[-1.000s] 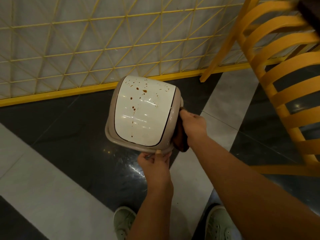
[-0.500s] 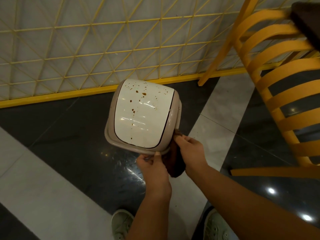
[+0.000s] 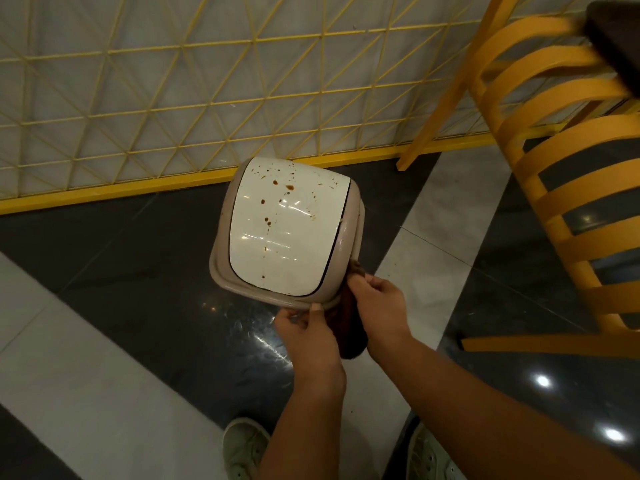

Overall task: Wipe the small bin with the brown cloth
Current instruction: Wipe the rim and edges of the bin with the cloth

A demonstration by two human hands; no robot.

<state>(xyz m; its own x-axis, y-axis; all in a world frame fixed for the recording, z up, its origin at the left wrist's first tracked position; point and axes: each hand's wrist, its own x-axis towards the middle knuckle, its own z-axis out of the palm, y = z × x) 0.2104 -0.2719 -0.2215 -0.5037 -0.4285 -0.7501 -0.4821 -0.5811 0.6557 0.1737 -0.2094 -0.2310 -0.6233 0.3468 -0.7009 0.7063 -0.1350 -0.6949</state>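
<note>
The small bin (image 3: 221, 268) is beige with a white swing lid, and brown spots dot the lid. It is held above the floor in the middle of the head view. My left hand (image 3: 308, 337) grips the bin's near rim, thumb on top. My right hand (image 3: 379, 310) is closed on the brown cloth (image 3: 348, 332) and presses it against the bin's near right corner. Most of the cloth hangs between my two hands, partly hidden by them.
A yellow wire-grid panel (image 3: 207, 98) on a yellow base bar runs along the wall behind the bin. An orange slatted chair (image 3: 571, 188) stands at the right. The floor (image 3: 138, 271) has glossy black and white tiles. My shoes (image 3: 242, 448) show at the bottom.
My right hand with the cloth has slid down the bin's right side from the middle to the near corner. The bin has tilted slightly. My left hand keeps its grip.
</note>
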